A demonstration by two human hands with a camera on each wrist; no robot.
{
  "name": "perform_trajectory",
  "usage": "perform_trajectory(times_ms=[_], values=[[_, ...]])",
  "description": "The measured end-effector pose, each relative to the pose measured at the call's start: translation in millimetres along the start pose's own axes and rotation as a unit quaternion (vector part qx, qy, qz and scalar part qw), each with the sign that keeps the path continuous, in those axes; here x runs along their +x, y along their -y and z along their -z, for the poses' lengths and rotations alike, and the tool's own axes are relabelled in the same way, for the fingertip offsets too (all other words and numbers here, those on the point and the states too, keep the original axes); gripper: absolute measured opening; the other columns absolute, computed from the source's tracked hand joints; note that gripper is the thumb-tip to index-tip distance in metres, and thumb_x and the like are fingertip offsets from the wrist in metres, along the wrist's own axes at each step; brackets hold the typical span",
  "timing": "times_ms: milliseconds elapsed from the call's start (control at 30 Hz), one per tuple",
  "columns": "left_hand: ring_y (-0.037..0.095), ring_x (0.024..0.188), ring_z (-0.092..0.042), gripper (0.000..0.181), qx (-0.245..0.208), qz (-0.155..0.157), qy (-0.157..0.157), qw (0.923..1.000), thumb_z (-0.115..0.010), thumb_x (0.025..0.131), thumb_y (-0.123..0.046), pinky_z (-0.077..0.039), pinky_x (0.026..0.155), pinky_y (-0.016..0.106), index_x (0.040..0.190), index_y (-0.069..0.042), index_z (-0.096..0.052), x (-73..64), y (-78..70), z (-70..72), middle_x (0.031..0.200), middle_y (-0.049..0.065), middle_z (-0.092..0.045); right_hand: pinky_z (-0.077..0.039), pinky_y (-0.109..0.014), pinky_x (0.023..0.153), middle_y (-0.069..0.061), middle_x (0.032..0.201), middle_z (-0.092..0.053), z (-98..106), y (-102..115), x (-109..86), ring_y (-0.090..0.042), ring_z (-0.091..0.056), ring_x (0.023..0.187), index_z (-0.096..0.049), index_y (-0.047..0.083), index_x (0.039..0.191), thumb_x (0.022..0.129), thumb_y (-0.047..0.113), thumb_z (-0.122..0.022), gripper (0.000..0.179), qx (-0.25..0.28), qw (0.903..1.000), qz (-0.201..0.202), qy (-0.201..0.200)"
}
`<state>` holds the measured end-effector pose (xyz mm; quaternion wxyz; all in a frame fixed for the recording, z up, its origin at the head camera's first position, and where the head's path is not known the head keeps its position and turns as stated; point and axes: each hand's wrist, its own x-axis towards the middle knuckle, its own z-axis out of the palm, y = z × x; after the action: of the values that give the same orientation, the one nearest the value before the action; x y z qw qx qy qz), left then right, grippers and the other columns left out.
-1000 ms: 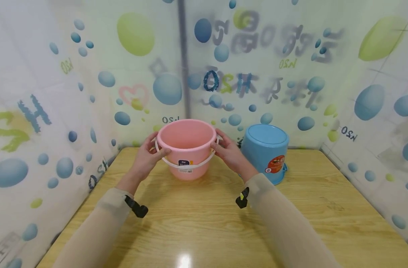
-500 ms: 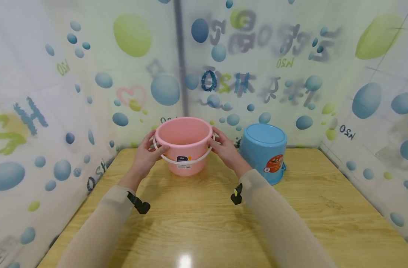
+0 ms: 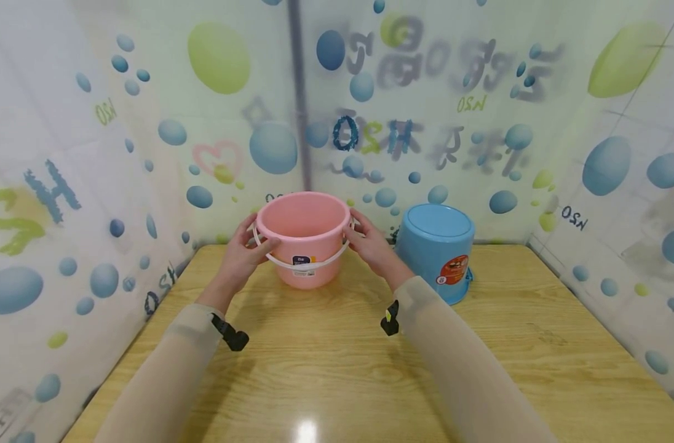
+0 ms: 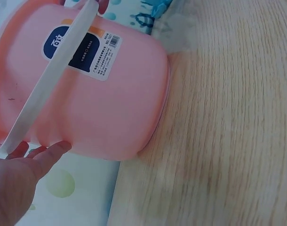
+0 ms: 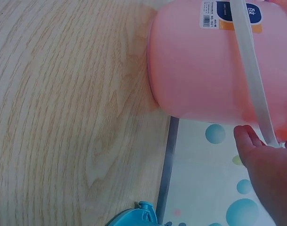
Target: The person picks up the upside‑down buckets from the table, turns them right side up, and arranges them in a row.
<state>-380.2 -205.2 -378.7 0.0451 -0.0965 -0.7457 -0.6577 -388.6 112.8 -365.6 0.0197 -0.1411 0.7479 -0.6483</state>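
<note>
Near the back of the surface (image 3: 326,357), we held the pink bucket (image 3: 309,247) upright between both hands, its mouth facing up and its base apparently set down. Our left hand (image 3: 239,257) gripped one side just below the rim, thumb against the front and the other fingers (image 3: 246,227) curved round the side. Our right hand (image 3: 377,251) gripped the opposite side likewise, its fingers bent in close by the white handle (image 3: 309,267), which hung across the label (image 4: 103,61). Beyond that hand, the blue bucket (image 3: 432,249) stood upside down.
</note>
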Motion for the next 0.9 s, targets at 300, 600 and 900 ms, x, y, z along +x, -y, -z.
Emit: perform_trajectory(times_ms=[300,600,900], values=[[0.038,0.164,-0.036,0.105,0.029,-0.005,-0.009,0.9995,-0.079,0.102,-0.042,-0.047,0.126,0.054,0.179,-0.03,-0.008,-0.3,-0.5,4.0,0.182,0.015,-0.023,-0.036,-0.065,0.13,-0.017,0.183,-0.022,2,4,-5.0,-0.042,-0.031,0.167,-0.02,0.029,0.178,0.114,0.044,-0.059,0.076,-0.04,0.9986,-0.006,-0.033],[0.032,0.165,-0.035,0.098,0.091,-0.114,-0.097,0.9845,-0.087,0.097,-0.036,-0.044,0.127,0.058,0.175,-0.025,-0.028,-20.7,-27.6,2.6,0.18,0.006,-0.03,-0.036,-0.06,0.133,-0.008,0.183,-0.025,18,35,-43.4,-0.033,-0.029,0.169,-0.024,0.028,0.177,0.114,0.037,-0.061,0.073,-0.071,0.9963,0.043,-0.023],[0.034,0.152,-0.052,0.085,0.084,-0.215,-0.005,0.973,-0.084,0.098,-0.009,-0.057,0.115,0.039,0.17,-0.022,-0.042,-52.6,-52.7,-32.8,0.168,0.007,-0.047,-0.034,-0.062,0.133,-0.014,0.181,-0.029,42,34,-103.0,-0.04,-0.033,0.166,-0.026,0.011,0.175,0.116,0.021,-0.058,0.068,-0.115,0.9865,0.108,0.042]])
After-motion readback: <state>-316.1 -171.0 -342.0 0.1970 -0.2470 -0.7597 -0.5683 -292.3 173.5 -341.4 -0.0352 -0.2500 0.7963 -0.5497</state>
